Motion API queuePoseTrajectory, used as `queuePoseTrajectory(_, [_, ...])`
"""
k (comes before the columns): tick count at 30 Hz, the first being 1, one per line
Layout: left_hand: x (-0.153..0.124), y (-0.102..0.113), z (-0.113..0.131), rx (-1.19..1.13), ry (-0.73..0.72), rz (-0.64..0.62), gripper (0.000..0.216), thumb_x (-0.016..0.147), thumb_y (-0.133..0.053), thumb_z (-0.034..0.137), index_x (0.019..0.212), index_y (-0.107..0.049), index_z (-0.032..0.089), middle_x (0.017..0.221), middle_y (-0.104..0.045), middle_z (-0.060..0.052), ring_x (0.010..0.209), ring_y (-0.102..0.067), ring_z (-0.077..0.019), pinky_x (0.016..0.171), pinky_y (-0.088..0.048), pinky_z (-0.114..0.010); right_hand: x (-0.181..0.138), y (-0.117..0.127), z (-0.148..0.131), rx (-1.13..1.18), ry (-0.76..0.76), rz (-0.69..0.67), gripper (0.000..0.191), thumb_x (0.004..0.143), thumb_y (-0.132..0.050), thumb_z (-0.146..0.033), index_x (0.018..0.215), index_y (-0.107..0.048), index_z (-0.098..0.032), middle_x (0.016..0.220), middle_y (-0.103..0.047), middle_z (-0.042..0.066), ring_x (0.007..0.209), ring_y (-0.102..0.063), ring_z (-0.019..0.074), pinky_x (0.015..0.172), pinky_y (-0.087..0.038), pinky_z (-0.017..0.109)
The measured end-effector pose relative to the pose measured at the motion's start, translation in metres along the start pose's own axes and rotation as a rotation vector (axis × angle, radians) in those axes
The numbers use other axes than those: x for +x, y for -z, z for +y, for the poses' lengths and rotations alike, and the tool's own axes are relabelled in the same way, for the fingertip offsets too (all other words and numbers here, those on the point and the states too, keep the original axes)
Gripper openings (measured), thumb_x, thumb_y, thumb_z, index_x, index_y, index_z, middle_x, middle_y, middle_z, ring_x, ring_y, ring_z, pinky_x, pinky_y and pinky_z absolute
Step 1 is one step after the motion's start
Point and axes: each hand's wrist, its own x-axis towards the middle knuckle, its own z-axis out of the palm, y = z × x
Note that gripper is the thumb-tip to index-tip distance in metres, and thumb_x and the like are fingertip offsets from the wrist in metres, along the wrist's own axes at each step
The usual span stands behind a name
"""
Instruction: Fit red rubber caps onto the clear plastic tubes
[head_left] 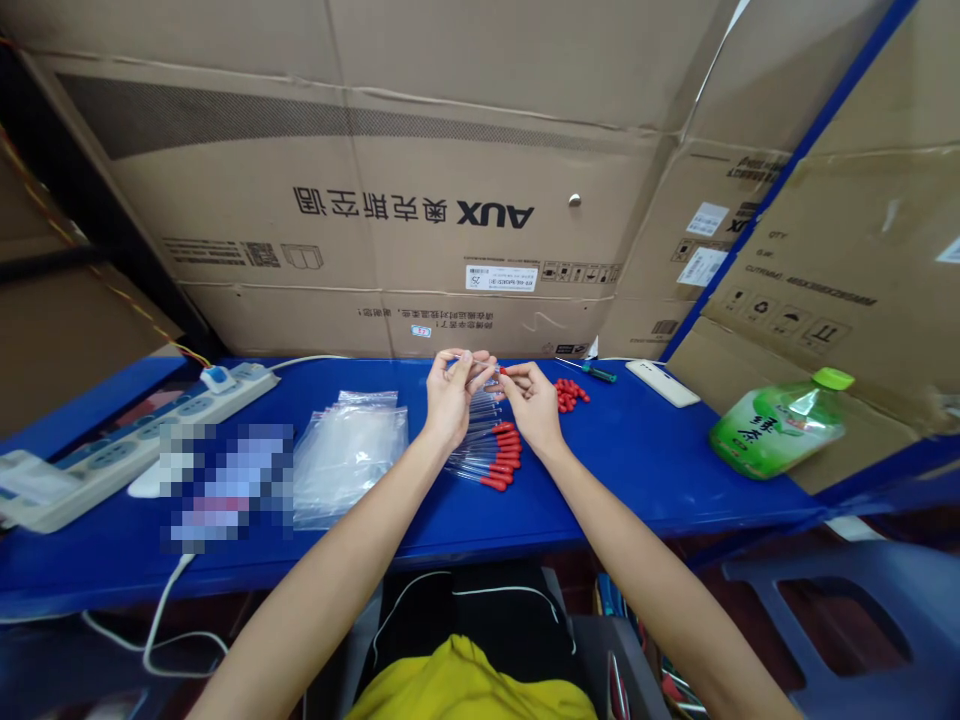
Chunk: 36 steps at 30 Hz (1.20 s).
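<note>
My left hand (450,395) and my right hand (534,402) are raised together over the blue shelf (645,470), both pinching one thin clear tube (480,372) with a red cap at its right end. Below them lies a row of several clear tubes with red caps (491,450). A small heap of loose red caps (570,393) sits just right of my right hand. A stack of clear plastic bags (346,455) lies to the left of my left hand.
A white power strip (142,435) with a cable runs along the left. A screwdriver (596,372), a white remote (663,383) and a green bottle on its side (780,425) lie to the right. Cardboard boxes (420,200) wall the back.
</note>
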Motion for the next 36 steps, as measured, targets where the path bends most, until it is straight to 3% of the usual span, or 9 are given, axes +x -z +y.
queuePoseTrajectory(13, [-0.0023, -0.0024, 0.0012, 0.045, -0.006, -0.032, 0.032, 0.085, -0.081, 0.033, 0.095, -0.054, 0.019, 0.097, -0.077, -0.007, 0.102, -0.076, -0.0242, 0.094, -0.061, -0.039, -0.0037, -0.0025, 0.0005, -0.005, -0.004, -0.081, 0.036, 0.093, -0.063, -0.059, 0.098, -0.049, -0.026, 0.074, -0.071, -0.004, 0.07, -0.077, 0.0178, 0.062, -0.063, 0.029])
queuePoseTrajectory(23, [0.002, 0.0033, 0.0007, 0.143, -0.061, -0.135, 0.038, 0.085, -0.081, 0.039, 0.097, -0.051, 0.019, 0.092, -0.075, -0.005, 0.09, -0.077, -0.02, 0.085, -0.063, -0.036, -0.003, -0.0038, 0.0023, 0.0, 0.004, -0.063, 0.038, 0.092, -0.065, -0.059, 0.095, -0.049, -0.024, 0.076, -0.073, -0.001, 0.067, -0.076, 0.0172, 0.057, -0.061, 0.027])
queuePoseTrajectory(36, [0.0039, 0.0041, 0.0043, 0.201, -0.092, -0.176, 0.034, 0.087, -0.077, 0.038, 0.098, -0.05, 0.02, 0.09, -0.075, -0.004, 0.086, -0.076, -0.0194, 0.081, -0.064, -0.036, -0.002, -0.0033, 0.0066, 0.049, -0.024, -0.069, 0.041, 0.093, -0.062, -0.064, 0.095, -0.048, -0.025, 0.08, -0.072, 0.0, 0.067, -0.074, 0.0168, 0.058, -0.06, 0.028])
